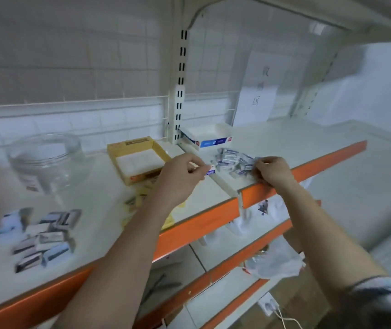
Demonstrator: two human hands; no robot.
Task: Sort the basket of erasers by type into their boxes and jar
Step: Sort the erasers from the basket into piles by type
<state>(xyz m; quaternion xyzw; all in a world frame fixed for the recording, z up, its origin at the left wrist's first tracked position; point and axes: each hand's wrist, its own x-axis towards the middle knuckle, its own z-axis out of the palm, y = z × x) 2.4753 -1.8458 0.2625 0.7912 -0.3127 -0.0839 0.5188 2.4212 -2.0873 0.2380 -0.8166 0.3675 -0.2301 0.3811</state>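
The shelf (284, 141) carries a glass jar (47, 160) at its back left, a yellow box (137, 159) mid-back, and a white-blue box (207, 137) behind the blue erasers (234, 162). Dark erasers (45, 238) lie front left. The left hand (185, 172) pinches one eraser (209, 170); the right hand (272, 173) has curled fingers at the blue pile, grip unclear.

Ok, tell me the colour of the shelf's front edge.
Orange, on the shelf's front edge; it shows in the head view.

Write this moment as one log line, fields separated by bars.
left hand: pinches blue eraser | right hand: fingers in blue eraser pile | blue box: open | jar: looks empty
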